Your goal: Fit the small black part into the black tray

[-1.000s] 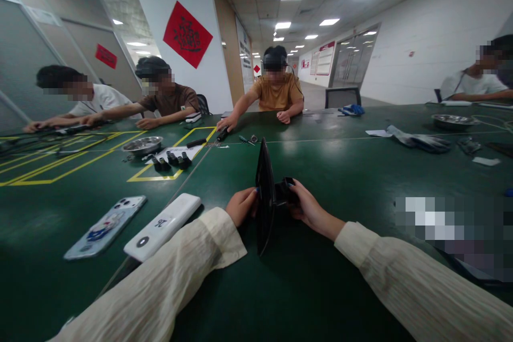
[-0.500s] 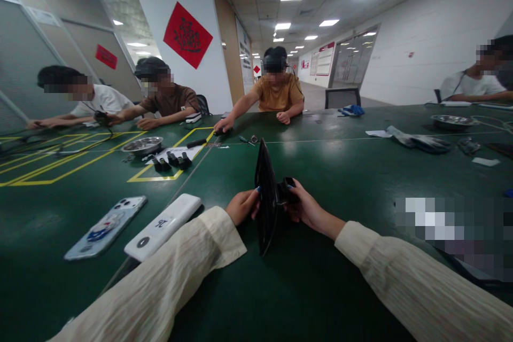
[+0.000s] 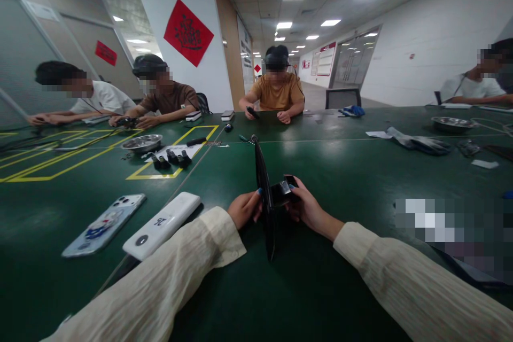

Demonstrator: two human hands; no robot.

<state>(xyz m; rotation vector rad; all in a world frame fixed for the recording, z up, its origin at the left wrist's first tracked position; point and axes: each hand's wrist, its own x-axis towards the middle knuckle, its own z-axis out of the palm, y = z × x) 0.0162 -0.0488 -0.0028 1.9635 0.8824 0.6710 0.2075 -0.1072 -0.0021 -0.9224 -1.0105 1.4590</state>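
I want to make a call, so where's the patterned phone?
In the head view, the phone lies at left on the green table, immediately left of the white device.

From my remote seat, I read smooth plastic on the thin, black, flat panel (image 3: pixel 269 227), soft gloss on the broad green tabletop (image 3: pixel 344 181), matt crinkled cloth on the long cream left sleeve (image 3: pixel 160 288).

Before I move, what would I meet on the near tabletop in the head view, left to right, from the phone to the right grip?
Phone → white device → left grip → dark panel → right grip.
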